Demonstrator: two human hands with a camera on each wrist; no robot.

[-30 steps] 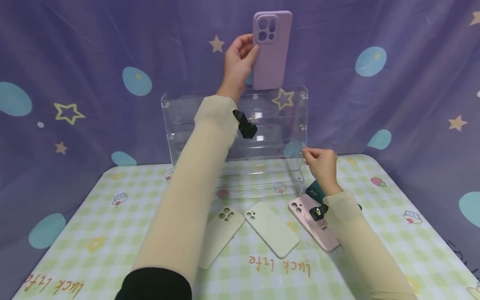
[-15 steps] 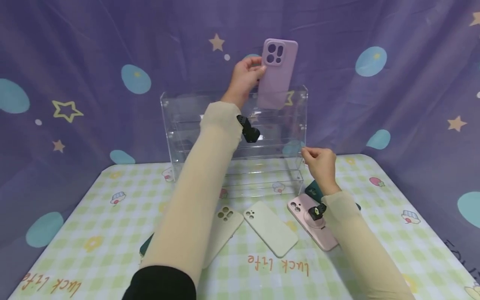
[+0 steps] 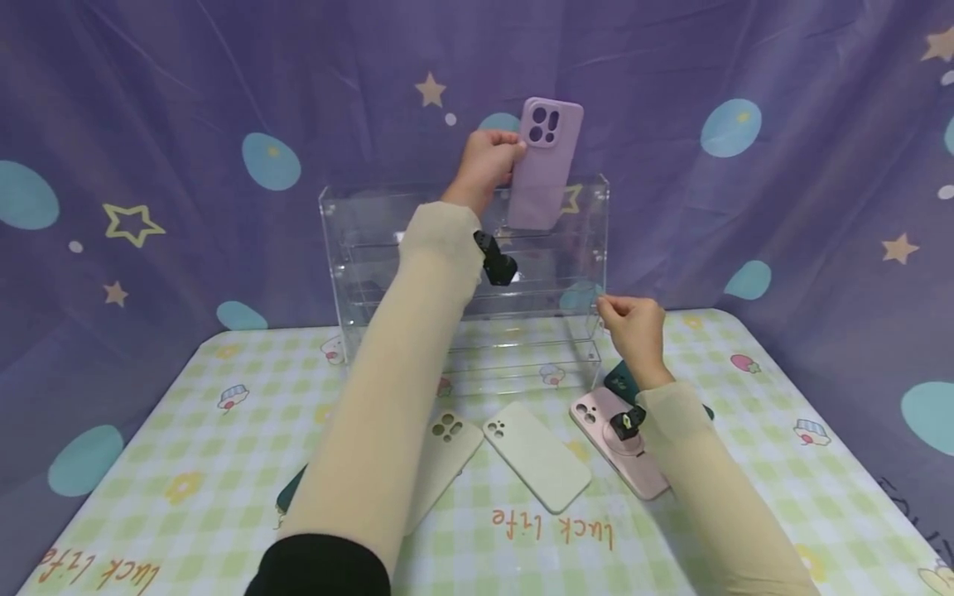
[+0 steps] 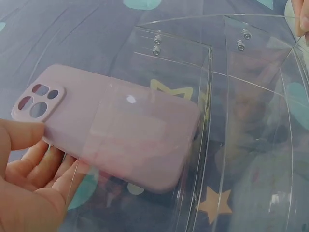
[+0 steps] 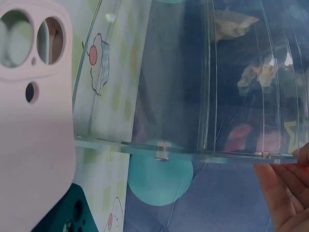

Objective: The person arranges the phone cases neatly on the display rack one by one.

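My left hand (image 3: 483, 167) pinches a lilac phone case (image 3: 544, 178) by its left edge, near the camera cutouts. The case stands nearly upright with a slight tilt. Its lower part shows through the clear top panel of a tiered acrylic display stand (image 3: 601, 248). In the left wrist view, my thumb lies over the case (image 4: 120, 125) edge and the fingers are behind it. My right hand (image 3: 637, 331) holds the stand's right side edge between thumb and fingers. The right wrist view shows the fingertips of that hand (image 5: 285, 188) at the clear side panel (image 5: 193, 155).
On the checked tablecloth (image 3: 186, 414) lie a beige case (image 3: 443, 463), a pale cream case (image 3: 538, 457) and a pink case with a ring (image 3: 607, 422). A dark green case (image 3: 620, 381) lies partly under my right wrist. Another dark green thing (image 3: 289, 490) shows beside my left sleeve.
My left hand has lowered the lilac case from above the stand until its lower part is seen through the top panel. My right hand has stayed at the stand's side.
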